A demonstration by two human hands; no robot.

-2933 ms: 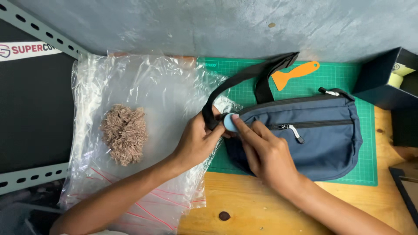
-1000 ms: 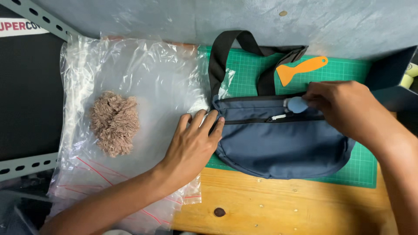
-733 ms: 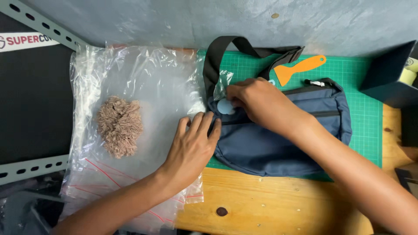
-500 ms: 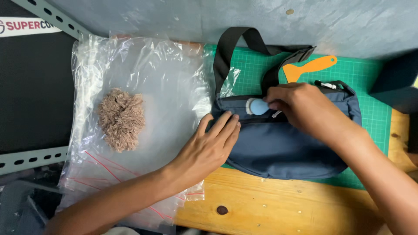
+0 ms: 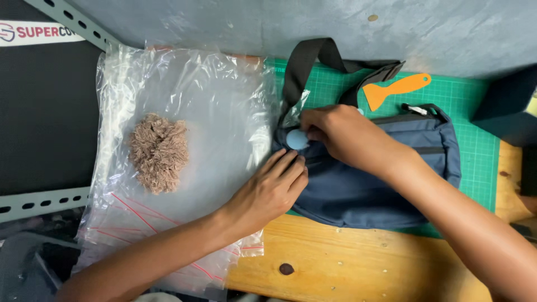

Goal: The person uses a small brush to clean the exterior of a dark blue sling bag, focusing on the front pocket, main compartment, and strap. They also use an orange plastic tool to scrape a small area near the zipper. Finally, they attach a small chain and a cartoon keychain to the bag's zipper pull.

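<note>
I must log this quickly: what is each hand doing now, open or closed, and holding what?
Left hand: open, flat, pressing on the blue bag.
Right hand: closed, pinching a small light blue round piece at the bag's top.

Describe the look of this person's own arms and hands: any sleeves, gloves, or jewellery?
Both forearms are bare to the frame's edge, no sleeves showing. The left hand and right hand wear no gloves. No rings, watch or wristband are visible on the sides that face the camera.
</note>
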